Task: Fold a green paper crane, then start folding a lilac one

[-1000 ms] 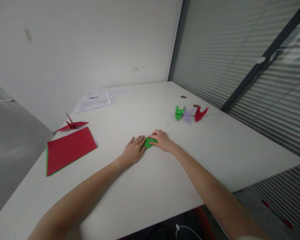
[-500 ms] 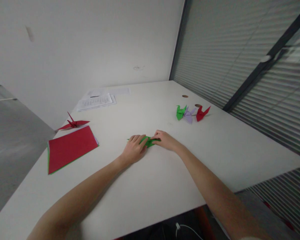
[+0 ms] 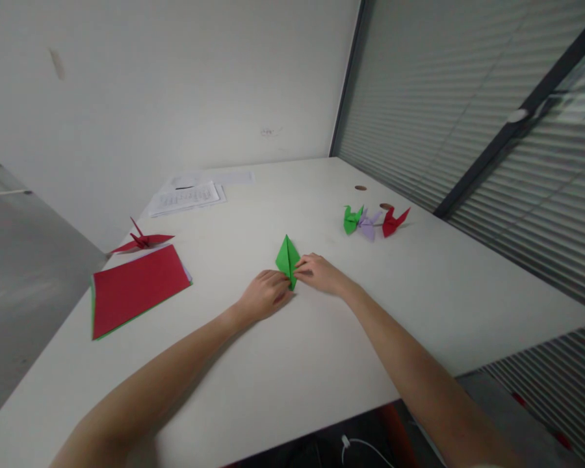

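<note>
A folded green origami paper (image 3: 286, 256) lies on the white table in front of me, kite-shaped, its long point facing away and a crease line down its middle. My left hand (image 3: 267, 294) is closed at its lower left edge, fingers curled onto the narrow near end. On the other side, my right hand (image 3: 318, 272) pinches the lower right edge between thumb and fingers. The fingertips of both hands nearly meet over the near tip and hide part of it.
Left of my hands lies a stack of coloured paper (image 3: 141, 289), red on top, with a red paper crane (image 3: 143, 241) behind it. Green (image 3: 351, 221), lilac (image 3: 368, 225) and red (image 3: 394, 222) folded cranes stand at the right. Printed sheets (image 3: 188, 197) lie farther back.
The green paper has turned from lying crosswise to pointing away from me, and more of it shows. My left hand has shifted off its top to the near end.
</note>
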Tool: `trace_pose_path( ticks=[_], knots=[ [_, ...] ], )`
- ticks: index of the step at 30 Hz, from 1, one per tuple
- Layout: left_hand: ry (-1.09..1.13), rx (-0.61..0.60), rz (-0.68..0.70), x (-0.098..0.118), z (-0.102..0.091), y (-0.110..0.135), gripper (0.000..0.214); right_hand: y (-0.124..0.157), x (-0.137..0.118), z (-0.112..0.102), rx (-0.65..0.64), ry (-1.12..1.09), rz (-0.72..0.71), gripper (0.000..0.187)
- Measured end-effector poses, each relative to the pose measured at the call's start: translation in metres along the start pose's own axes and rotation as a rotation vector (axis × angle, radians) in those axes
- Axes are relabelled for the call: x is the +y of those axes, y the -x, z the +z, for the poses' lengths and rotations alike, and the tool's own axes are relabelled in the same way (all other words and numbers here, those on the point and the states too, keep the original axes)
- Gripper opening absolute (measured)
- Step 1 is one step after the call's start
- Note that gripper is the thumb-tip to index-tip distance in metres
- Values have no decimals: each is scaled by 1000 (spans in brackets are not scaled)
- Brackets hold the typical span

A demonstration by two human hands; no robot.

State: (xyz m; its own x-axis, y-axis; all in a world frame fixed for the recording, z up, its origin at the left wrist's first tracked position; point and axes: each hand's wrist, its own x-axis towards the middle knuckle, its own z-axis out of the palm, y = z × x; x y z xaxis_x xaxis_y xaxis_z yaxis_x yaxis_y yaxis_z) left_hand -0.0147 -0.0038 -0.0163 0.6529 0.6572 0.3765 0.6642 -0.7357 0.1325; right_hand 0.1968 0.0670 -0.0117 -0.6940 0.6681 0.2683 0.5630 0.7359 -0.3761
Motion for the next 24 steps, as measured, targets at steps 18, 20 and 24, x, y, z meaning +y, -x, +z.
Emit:
trace_pose_path(
  ticks=[18,20,24],
  knots=[
    [-91,-76,29,10,-6,2,27,-1,-8,-1,2,80,77,18],
    [-119,-33,-3,13,-2,2,30,-1,-10,-3,5,105,72,19],
    [-199,44,-183,10,3,2,33,-2,-7,-2,36,-17,6,21]
  ],
)
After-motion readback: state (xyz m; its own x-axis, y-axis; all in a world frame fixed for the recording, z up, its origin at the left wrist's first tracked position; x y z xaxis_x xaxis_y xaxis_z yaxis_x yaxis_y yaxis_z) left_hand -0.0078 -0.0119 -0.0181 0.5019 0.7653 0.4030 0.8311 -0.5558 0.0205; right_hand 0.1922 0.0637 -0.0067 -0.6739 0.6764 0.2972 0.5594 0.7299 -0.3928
